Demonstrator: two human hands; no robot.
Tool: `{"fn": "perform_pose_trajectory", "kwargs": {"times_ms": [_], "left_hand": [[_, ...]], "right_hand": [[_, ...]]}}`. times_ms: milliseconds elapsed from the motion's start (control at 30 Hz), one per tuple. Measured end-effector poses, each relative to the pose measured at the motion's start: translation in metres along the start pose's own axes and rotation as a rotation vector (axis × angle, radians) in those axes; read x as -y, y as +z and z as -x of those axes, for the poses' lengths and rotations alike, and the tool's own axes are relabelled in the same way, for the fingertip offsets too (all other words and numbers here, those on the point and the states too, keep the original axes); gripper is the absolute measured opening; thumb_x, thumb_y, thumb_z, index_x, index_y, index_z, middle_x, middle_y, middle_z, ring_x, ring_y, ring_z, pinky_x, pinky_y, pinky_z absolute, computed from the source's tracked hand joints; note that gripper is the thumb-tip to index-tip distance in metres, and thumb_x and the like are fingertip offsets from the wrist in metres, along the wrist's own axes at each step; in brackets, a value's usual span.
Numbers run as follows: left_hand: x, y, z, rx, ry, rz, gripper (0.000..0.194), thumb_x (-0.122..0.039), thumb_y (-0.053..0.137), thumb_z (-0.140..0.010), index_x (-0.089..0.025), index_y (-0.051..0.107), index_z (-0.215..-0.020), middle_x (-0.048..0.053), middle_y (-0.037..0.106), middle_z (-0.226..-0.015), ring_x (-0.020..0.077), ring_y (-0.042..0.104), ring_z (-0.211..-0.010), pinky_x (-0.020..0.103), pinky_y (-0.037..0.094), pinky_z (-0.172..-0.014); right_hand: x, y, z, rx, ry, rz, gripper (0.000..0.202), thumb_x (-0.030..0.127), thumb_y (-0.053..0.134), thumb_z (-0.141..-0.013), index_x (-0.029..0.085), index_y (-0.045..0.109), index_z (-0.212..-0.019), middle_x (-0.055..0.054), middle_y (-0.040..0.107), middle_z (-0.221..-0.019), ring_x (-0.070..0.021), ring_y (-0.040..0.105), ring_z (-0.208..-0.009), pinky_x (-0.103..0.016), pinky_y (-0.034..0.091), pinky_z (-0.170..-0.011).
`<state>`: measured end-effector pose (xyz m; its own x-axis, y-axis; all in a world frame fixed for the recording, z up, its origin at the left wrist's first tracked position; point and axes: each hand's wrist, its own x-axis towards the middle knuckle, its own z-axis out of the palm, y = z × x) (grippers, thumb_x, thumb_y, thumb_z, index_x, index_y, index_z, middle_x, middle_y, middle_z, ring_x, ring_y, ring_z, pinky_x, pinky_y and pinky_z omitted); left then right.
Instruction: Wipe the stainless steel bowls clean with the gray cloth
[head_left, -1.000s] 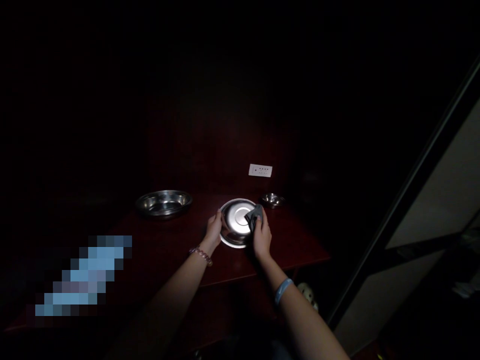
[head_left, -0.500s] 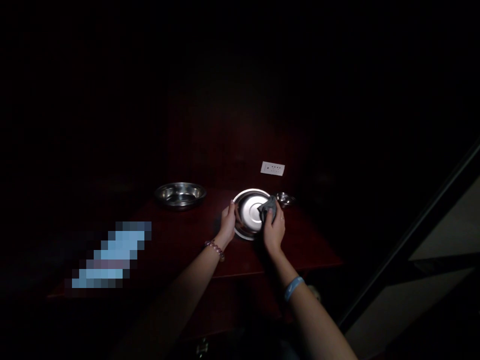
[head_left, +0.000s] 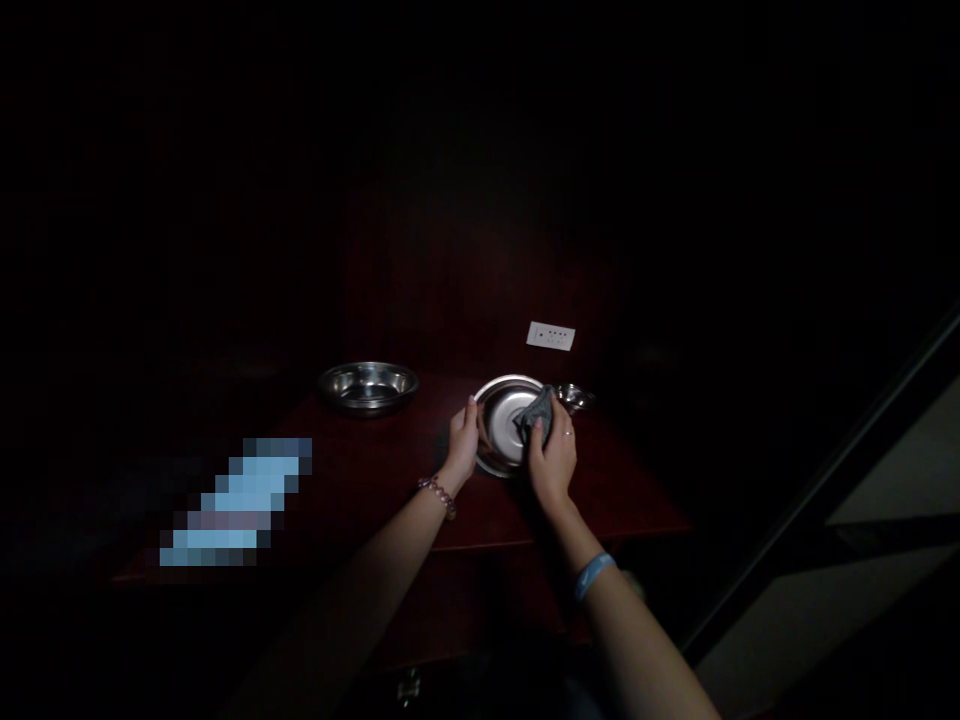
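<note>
A shiny steel bowl point(head_left: 499, 425) is held up over the dark red table point(head_left: 480, 515), its round base turned toward me. My left hand point(head_left: 463, 442) grips the bowl's left rim, thumb on top. In my right hand point(head_left: 553, 458) is a bunched grey cloth point(head_left: 538, 410), pressed against the right part of the bowl. Behind that hand stands a small steel bowl point(head_left: 576, 397), partly hidden. To the left, a wide steel basin point(head_left: 368, 388) rests on the table.
A white socket plate point(head_left: 551, 336) is on the dark wall behind the table. At the left lies a blurred, bright blue rectangle point(head_left: 236, 500). A dark slanted frame with pale panels point(head_left: 892, 460) stands at the right. Most surroundings are too dark to make out.
The whole view has shifted slightly, so everything appears a little further right. Both hands keep their holds on the bowl and cloth; the cloth remains against the bowl's right part.
</note>
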<state>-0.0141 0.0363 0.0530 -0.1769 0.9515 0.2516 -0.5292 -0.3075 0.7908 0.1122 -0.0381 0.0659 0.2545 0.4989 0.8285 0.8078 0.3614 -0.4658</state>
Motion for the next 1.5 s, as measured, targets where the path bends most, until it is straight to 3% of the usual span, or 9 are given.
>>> {"fn": "perform_pose_trajectory", "kwargs": {"times_ms": [200, 433, 533, 667, 800, 1000, 1133, 1300, 1500], "left_hand": [[0.000, 0.000, 0.000, 0.015, 0.029, 0.001, 0.045, -0.060, 0.068, -0.082, -0.017, 0.066, -0.072, 0.001, 0.062, -0.063, 0.0131, 0.053, -0.057, 0.023, 0.040, -0.052], [-0.002, 0.001, 0.006, 0.076, 0.101, -0.087, 0.044, -0.053, 0.067, -0.085, -0.019, 0.058, -0.060, -0.002, 0.054, -0.055, 0.0129, 0.050, -0.056, 0.024, 0.040, -0.054], [-0.001, 0.000, 0.005, 0.108, 0.075, -0.045, 0.029, -0.041, 0.068, -0.085, -0.019, 0.063, -0.067, 0.002, 0.063, -0.066, 0.0169, 0.060, -0.069, 0.026, 0.048, -0.065], [0.003, -0.004, 0.004, 0.043, 0.028, -0.002, 0.009, -0.021, 0.067, -0.079, -0.021, 0.066, -0.071, 0.005, 0.070, -0.079, 0.0207, 0.064, -0.086, 0.028, 0.052, -0.079], [0.005, -0.003, 0.007, 0.071, 0.040, 0.045, 0.004, -0.021, 0.069, -0.076, -0.018, 0.068, -0.074, 0.005, 0.070, -0.079, 0.0200, 0.064, -0.085, 0.028, 0.051, -0.080], [0.004, 0.004, 0.012, 0.107, 0.025, 0.081, 0.036, -0.051, 0.074, -0.076, -0.016, 0.068, -0.075, 0.001, 0.067, -0.070, 0.0166, 0.060, -0.070, 0.028, 0.049, -0.070], [0.002, 0.003, 0.010, 0.082, -0.005, 0.069, 0.043, -0.059, 0.072, -0.077, -0.015, 0.069, -0.078, 0.002, 0.068, -0.070, 0.0170, 0.061, -0.069, 0.027, 0.047, -0.066], [0.001, -0.001, 0.007, -0.052, -0.033, 0.129, 0.043, -0.058, 0.073, -0.078, -0.015, 0.068, -0.079, 0.003, 0.071, -0.073, 0.0164, 0.064, -0.070, 0.026, 0.048, -0.065], [0.000, -0.004, 0.000, -0.139, -0.253, 0.385, 0.033, -0.044, 0.061, -0.093, -0.013, 0.071, -0.101, 0.010, 0.077, -0.096, 0.0197, 0.072, -0.089, 0.032, 0.056, -0.086]], "right_hand": [[0.001, 0.002, -0.003, 0.029, -0.091, 0.061, 0.055, 0.035, 0.034, -0.101, 0.017, 0.040, -0.153, -0.014, 0.048, -0.152, -0.0249, 0.043, -0.141, -0.046, 0.035, -0.117], [0.016, 0.004, 0.000, 0.161, -0.235, 0.158, 0.054, 0.032, 0.037, -0.100, 0.021, 0.041, -0.152, -0.011, 0.042, -0.158, -0.0263, 0.033, -0.148, -0.052, 0.025, -0.121], [0.029, 0.007, 0.005, 0.262, -0.366, 0.180, 0.050, 0.031, 0.043, -0.098, 0.025, 0.049, -0.147, -0.008, 0.045, -0.157, -0.0258, 0.030, -0.150, -0.052, 0.020, -0.123], [0.038, 0.010, 0.006, 0.340, -0.460, 0.144, 0.048, 0.030, 0.047, -0.097, 0.024, 0.054, -0.144, -0.008, 0.050, -0.153, -0.0255, 0.033, -0.149, -0.051, 0.019, -0.124], [0.035, 0.009, -0.002, 0.333, -0.466, 0.158, 0.046, 0.033, 0.049, -0.095, 0.023, 0.058, -0.139, -0.008, 0.053, -0.150, -0.0266, 0.037, -0.146, -0.052, 0.018, -0.124], [0.029, 0.005, -0.016, 0.234, -0.355, 0.157, 0.043, 0.034, 0.046, -0.096, 0.023, 0.061, -0.135, -0.008, 0.057, -0.144, -0.0274, 0.043, -0.138, -0.052, 0.021, -0.122], [0.024, 0.002, -0.023, 0.177, -0.263, 0.099, 0.044, 0.036, 0.042, -0.098, 0.024, 0.060, -0.136, -0.008, 0.058, -0.141, -0.0262, 0.047, -0.134, -0.049, 0.026, -0.120], [0.015, 0.008, -0.021, 0.010, 0.034, -0.086, 0.049, 0.039, 0.031, -0.101, 0.021, 0.053, -0.141, -0.011, 0.059, -0.141, -0.0240, 0.051, -0.131, -0.043, 0.038, -0.112], [0.025, 0.022, -0.007, -0.085, 0.188, -0.247, 0.055, 0.040, 0.024, -0.101, 0.020, 0.046, -0.148, -0.015, 0.049, -0.152, -0.0279, 0.036, -0.146, -0.058, 0.023, -0.120]]}}
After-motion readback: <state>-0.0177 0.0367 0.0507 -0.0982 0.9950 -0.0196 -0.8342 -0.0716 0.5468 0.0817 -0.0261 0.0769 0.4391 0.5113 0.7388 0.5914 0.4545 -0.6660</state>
